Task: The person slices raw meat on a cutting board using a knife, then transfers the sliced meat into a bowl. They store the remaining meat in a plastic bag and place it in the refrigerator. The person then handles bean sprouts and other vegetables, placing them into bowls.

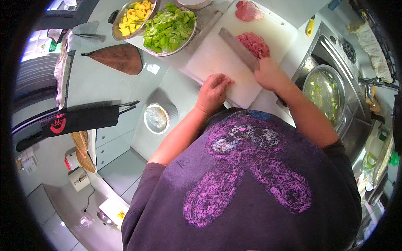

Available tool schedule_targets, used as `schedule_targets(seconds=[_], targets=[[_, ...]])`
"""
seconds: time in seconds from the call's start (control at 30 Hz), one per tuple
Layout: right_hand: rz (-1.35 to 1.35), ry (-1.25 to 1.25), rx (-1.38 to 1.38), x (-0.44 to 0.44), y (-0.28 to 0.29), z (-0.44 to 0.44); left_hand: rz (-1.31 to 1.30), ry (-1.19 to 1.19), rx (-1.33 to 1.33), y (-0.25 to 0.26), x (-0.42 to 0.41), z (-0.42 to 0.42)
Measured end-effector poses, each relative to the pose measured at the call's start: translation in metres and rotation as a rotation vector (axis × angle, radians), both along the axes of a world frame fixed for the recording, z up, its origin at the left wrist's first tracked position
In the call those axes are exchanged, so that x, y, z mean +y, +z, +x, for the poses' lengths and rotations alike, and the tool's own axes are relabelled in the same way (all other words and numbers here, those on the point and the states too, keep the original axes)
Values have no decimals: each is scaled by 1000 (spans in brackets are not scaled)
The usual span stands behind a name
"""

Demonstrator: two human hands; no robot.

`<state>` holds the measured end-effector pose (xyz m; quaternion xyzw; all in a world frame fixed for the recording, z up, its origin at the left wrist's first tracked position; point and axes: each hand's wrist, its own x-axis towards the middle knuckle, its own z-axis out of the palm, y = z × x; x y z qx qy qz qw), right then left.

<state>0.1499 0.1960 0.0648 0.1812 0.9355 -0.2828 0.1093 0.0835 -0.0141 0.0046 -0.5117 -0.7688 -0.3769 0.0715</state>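
Observation:
A white plastic cutting board (213, 56) lies before me at a slant. My right hand (267, 73) is closed around the handle of a cleaver (238, 48), whose broad blade points to the upper left over the board. Beside the blade lies a heap of cut raw meat (254, 45). A larger piece of raw meat (248, 11) rests at the board's far end. Near the board's close left edge is my left hand (216, 91), its fingers bunched around a small pinkish piece, probably meat, mostly hidden by the fingertips.
A bowl of green leaves (169, 29) and a metal bowl of yellow chunks (133, 18) stand at the upper left. On the right, a steel sink (355, 103) holds a basin (325, 94) with green bits. A lined bin (156, 119) stands below left. A yellow peeler-like tool (310, 27) lies by the sink.

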Motion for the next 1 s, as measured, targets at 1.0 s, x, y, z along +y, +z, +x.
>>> schedule_targets(seconds=[1.0], targets=[[-83,142,3,-24,-11,1,51,29,4,1,-3,-3]])
